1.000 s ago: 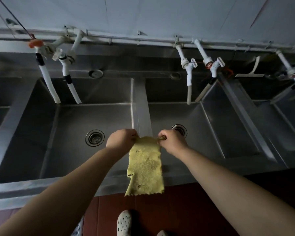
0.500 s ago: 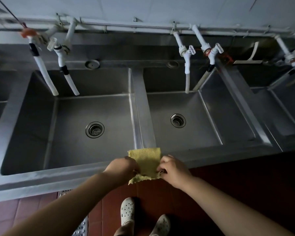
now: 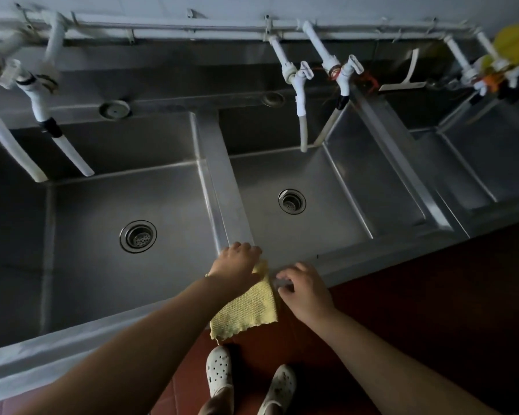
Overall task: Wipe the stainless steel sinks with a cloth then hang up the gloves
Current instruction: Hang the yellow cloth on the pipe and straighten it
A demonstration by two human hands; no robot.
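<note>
Cloth (image 3: 247,308) seemingly under left hand (image 3: 237,266), beside right hand (image 3: 304,290)

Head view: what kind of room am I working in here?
Probably a commercial kitchen's wash-up area: a row of deep stainless steel sinks, white plastic taps off a wall pipe, red tiled floor.

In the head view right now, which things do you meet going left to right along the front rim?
left sink drain → left hand → yellow cloth → right hand
</note>
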